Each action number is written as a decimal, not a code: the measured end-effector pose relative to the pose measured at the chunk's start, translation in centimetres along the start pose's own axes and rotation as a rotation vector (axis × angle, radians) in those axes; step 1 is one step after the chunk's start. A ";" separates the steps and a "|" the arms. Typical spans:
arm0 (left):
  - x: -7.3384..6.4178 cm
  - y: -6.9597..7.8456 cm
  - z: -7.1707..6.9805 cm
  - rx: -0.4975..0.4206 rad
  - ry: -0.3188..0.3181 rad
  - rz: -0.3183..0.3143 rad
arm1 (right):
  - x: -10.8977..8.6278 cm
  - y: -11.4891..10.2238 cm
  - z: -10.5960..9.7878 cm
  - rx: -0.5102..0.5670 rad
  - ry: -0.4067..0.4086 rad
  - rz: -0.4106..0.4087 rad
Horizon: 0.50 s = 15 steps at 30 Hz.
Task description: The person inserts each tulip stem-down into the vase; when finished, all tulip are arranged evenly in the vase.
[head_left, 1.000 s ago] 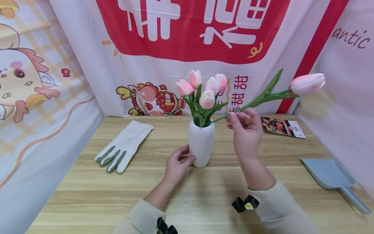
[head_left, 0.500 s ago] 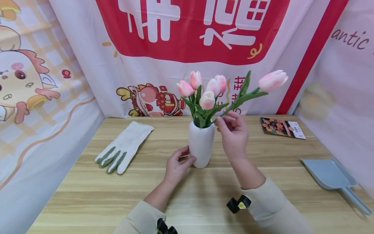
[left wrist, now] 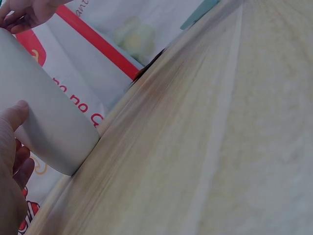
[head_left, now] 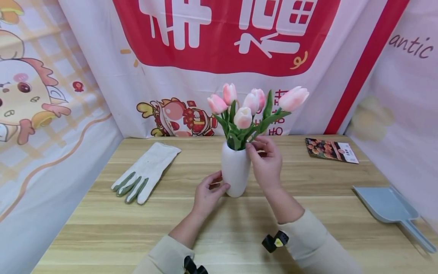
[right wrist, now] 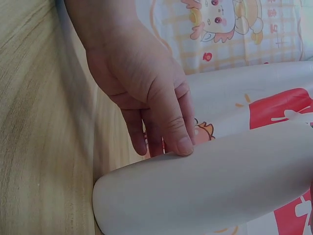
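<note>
A white vase (head_left: 234, 171) stands upright on the wooden table, holding several pink-white tulips (head_left: 243, 117). Low on its left side, my left hand (head_left: 207, 195) grips it, thumb in front and fingers behind; the right wrist view shows this left hand (right wrist: 142, 73) on the vase (right wrist: 205, 186) too. At the vase's mouth, my right hand (head_left: 268, 161) pinches the stem of one more tulip (head_left: 293, 99), which leans to the right with its leaves above my fingers. The stem's lower end is hidden at the rim. In the left wrist view the right hand (left wrist: 29, 13) is partly cut off.
A white-and-grey glove (head_left: 147, 171) lies left of the vase. At the back right is a seed packet (head_left: 331, 150) with a flower picture. A grey-blue dustpan (head_left: 390, 205) lies near the right edge. Printed cloth hangs behind and at both sides.
My right hand has moved left and slightly down toward the vase's mouth, bringing the tulip with it; its bloom now sits closer to the other tulips. The left hand has stayed on the vase.
</note>
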<state>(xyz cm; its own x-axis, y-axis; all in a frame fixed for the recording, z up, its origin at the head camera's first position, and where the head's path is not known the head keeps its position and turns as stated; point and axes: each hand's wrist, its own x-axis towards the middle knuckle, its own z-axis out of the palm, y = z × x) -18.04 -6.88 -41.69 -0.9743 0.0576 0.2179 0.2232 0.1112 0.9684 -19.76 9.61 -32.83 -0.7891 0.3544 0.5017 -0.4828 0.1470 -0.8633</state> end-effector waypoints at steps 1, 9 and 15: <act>-0.2 0.4 -0.1 0.001 -0.001 0.003 | 0.0 0.0 0.0 -0.002 -0.005 -0.002; -0.3 0.6 -0.1 0.002 0.002 0.008 | 0.1 -0.5 -0.2 0.023 -0.023 0.002; 0.3 -0.7 0.0 0.014 0.003 -0.005 | 0.3 -0.9 -0.1 0.042 -0.018 -0.006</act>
<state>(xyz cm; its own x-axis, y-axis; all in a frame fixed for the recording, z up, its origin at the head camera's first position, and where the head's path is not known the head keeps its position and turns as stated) -18.45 -6.93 -42.33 -0.9755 0.0538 0.2132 0.2184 0.1254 0.9678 -19.54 9.71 -31.92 -0.7927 0.3369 0.5081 -0.5028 0.1099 -0.8574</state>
